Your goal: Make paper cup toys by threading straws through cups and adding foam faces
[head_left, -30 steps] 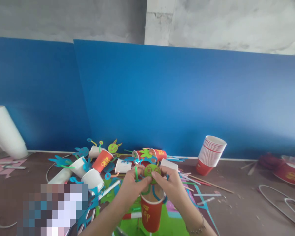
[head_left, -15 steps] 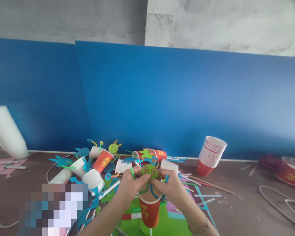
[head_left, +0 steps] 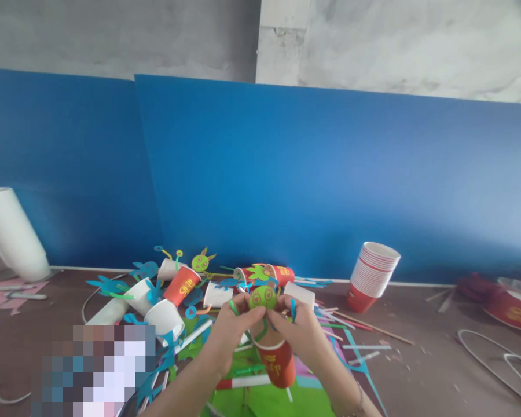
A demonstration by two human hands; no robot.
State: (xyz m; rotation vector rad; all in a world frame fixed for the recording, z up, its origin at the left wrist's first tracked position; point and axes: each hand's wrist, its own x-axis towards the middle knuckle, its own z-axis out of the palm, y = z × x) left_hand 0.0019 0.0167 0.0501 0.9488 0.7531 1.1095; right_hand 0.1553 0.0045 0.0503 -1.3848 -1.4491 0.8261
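A round green paper face [head_left: 263, 297] is pinched between the thumbs and fingers of my left hand [head_left: 235, 325] and my right hand [head_left: 293, 319]. Both hands are closed on it at its lower edge. Below them hangs a red paper cup [head_left: 278, 366], tilted, with its open rim upward and a green strip inside. A thin white stick pokes out under the cup. Green strip shows at my left fingers and a blue strip at my right fingers.
Behind my hands lie decorated cups [head_left: 186, 284] with paper cutouts. A cup stack [head_left: 373, 275] stands to the right, a white stack [head_left: 15, 237] far left. Straws and sticks [head_left: 373, 325] lie right of my hands. Green paper [head_left: 243, 402] is beneath.
The red cup has swung to the right and tilted, its base now further right. The green face has moved slightly down the green sheet side, toward my right thumb.
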